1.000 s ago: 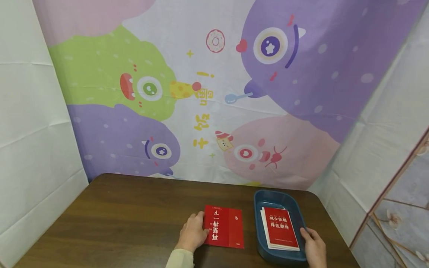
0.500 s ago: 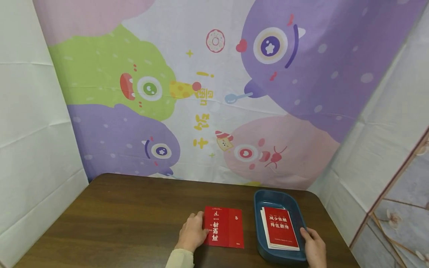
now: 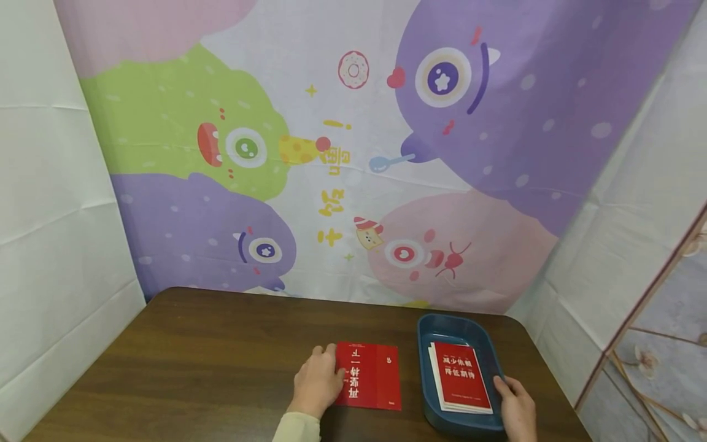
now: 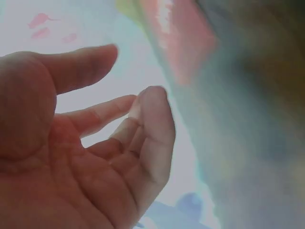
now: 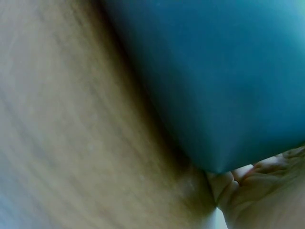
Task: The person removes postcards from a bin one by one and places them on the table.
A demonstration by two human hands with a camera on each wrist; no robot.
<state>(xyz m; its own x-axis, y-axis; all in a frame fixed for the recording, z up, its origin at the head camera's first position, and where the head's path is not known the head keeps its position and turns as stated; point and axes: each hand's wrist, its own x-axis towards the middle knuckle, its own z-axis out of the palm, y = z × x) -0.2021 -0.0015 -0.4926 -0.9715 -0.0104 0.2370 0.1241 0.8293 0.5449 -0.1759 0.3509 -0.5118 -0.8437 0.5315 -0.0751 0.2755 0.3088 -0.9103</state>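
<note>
A red card (image 3: 367, 376) with white characters and a crease towards its right side lies on the wooden table. My left hand (image 3: 317, 382) is at its left edge, the thumb overlapping the card's lower left part. In the left wrist view the left palm (image 4: 95, 157) shows nothing in it, with the fingers loosely bent and the thumb apart. My right hand (image 3: 517, 408) grips the right rim of a blue tray (image 3: 429, 399); in the right wrist view its fingers bend at the tray's (image 5: 214, 95) lower corner. Inside the tray lies a small stack of cards (image 3: 463, 374), red on top with white edges below.
The brown wooden table (image 3: 221, 362) ends at a hanging cloth (image 3: 331, 270) printed with cartoon monsters. White panels (image 3: 61, 245) stand on the left and right sides. The tray is near the table's right edge.
</note>
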